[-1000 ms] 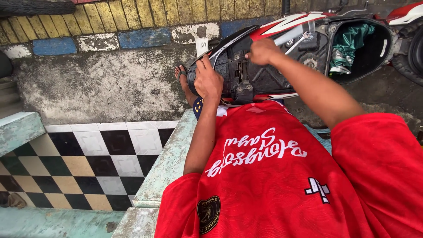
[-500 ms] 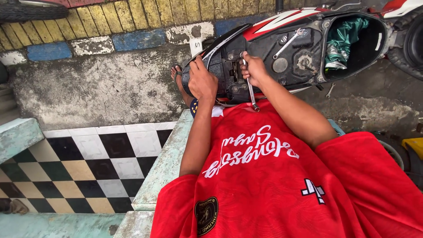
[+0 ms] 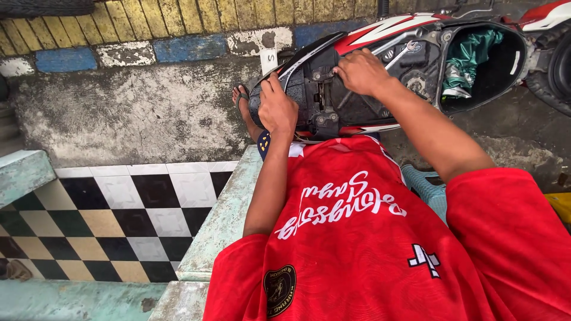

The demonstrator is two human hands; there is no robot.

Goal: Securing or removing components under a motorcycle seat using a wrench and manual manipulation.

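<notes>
Far left there's a checkered tile floor [image 3: 119,220], black, white and tan squares, with a pale green concrete ledge [image 3: 229,214] running along its right edge. Above that is rough grey concrete ground [image 3: 131,113] and a curb [image 3: 148,30] painted yellow, blue and white along the top.

Next over, a foot in a sandal [image 3: 241,104] sits on the concrete, just left of the scooter [image 3: 380,71]. The scooter is lying on its side, red, white and black, with its inner frame and mechanical bits exposed toward the camera.

The left hand [image 3: 276,110] is clamped over the black edge of the scooter's body at its left end, fingers curled around it, so it's gripping the panel itself. The right hand [image 3: 360,71] is further right, pressed into the exposed middle part of the frame with fingers bent down. Can't tell if it's holding anything in there, the palm hides it.

Right of that is the open under-seat storage compartment [image 3: 505,65], with a crumpled green cloth [image 3: 470,59] stuffed in it. A tyre [image 3: 556,71] shows at the far right edge. The red shirt [image 3: 369,249] fills the bottom of the view.
</notes>
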